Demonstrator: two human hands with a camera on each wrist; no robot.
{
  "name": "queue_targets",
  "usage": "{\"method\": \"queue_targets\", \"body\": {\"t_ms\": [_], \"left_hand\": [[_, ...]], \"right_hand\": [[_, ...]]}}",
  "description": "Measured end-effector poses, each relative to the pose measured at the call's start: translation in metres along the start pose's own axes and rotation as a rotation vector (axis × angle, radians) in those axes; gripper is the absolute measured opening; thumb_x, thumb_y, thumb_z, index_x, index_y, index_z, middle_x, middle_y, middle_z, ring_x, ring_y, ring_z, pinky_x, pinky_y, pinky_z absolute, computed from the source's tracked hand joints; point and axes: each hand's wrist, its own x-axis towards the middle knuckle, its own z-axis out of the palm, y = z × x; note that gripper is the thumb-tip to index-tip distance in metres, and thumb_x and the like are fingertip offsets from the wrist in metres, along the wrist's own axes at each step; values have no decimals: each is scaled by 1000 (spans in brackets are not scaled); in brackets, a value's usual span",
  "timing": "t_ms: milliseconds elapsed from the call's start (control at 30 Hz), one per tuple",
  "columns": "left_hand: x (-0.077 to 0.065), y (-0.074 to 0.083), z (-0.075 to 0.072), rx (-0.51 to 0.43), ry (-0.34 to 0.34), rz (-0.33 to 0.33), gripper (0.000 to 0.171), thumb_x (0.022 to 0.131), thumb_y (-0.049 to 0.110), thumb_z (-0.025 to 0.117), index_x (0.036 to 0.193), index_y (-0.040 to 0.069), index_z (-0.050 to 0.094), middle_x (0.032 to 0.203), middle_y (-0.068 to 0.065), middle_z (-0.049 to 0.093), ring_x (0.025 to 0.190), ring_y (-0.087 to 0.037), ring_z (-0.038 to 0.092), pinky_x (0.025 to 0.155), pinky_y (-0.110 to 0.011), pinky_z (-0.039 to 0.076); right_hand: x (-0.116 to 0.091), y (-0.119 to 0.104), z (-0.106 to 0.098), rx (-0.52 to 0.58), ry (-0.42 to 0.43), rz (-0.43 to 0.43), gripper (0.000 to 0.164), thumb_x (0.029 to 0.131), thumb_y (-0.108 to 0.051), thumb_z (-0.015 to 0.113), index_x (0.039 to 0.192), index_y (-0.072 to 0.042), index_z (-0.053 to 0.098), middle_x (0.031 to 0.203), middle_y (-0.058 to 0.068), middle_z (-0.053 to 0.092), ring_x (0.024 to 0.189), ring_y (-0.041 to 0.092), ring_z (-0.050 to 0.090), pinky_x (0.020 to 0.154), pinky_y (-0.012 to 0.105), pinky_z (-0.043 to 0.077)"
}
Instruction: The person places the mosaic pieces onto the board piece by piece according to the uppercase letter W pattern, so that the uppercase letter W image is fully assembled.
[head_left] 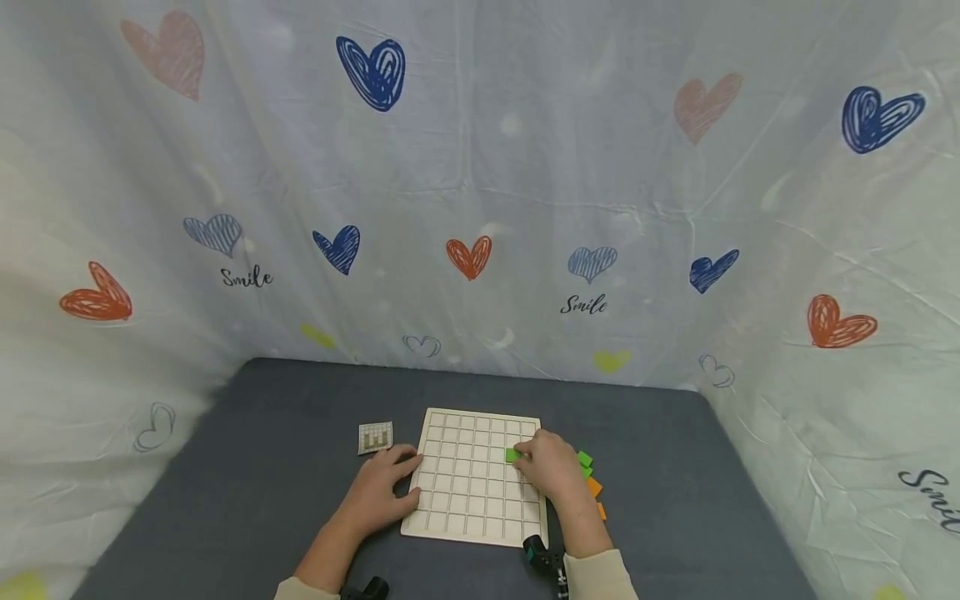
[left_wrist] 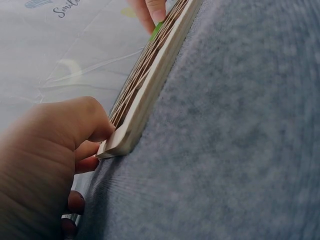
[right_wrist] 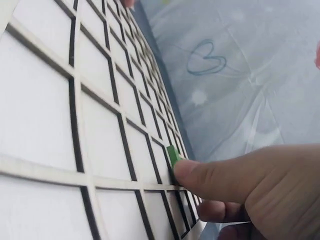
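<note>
A pale wooden board (head_left: pixel 474 492) with a grid of square cells lies on the dark table. At its right part, my right hand (head_left: pixel 551 465) pinches a small green tile (head_left: pixel 512 455) between thumb and fingers. The green tile (right_wrist: pixel 173 155) stands tilted at a cell in the right wrist view, its lower part behind the thumb. My left hand (head_left: pixel 381 490) rests at the board's left edge, thumb and fingers spread along it. From the left wrist, the thumb touches the wooden rim (left_wrist: pixel 127 135) near a corner.
A small card (head_left: pixel 375 437) with a printed grid lies left of the board. Beyond the right hand are green tiles (head_left: pixel 584 459) and orange tiles (head_left: pixel 594 486), partly hidden by the arm. A white curtain (head_left: pixel 480 167) with hearts surrounds the table (head_left: pixel 315 400).
</note>
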Motion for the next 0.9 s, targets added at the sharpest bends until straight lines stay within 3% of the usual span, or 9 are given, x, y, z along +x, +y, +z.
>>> {"method": "queue_targets", "body": {"t_ms": [267, 400, 600, 900], "left_hand": [[1, 2, 1, 3, 10, 0, 49, 92, 28, 73, 139, 12, 72, 136, -5, 63, 115, -26, 59, 96, -56, 51], [1, 2, 1, 1, 15, 4, 49, 93, 27, 74, 138, 12, 72, 136, -6, 63, 116, -27, 59, 97, -57, 51], [-1, 0, 2, 21, 33, 31, 49, 92, 27, 74, 138, 11, 72, 135, -5, 63, 113, -25, 60, 95, -56, 52], [-1, 3, -1, 25, 12, 12, 49, 91, 28, 74, 137, 11, 73, 136, -6, 63, 118, -28, 60, 97, -56, 51]], "right_hand": [[-4, 6, 0, -3, 6, -3, 28, 92, -25, 82, 118, -16, 83, 85, 1, 56, 63, 12, 44, 52, 29, 41], [-4, 14, -1, 79, -31, -3, 36, 94, -29, 79, 129, -17, 79, 82, -1, 48, 61, 13, 36, 52, 28, 35], [-5, 28, -17, 306, -44, 65, 45, 96, -27, 77, 138, -12, 72, 84, 1, 48, 68, 16, 39, 59, 30, 35], [-12, 50, -41, 380, 28, 174, 38, 100, -21, 73, 136, -11, 73, 95, 2, 57, 80, 19, 48, 68, 36, 42]]}}
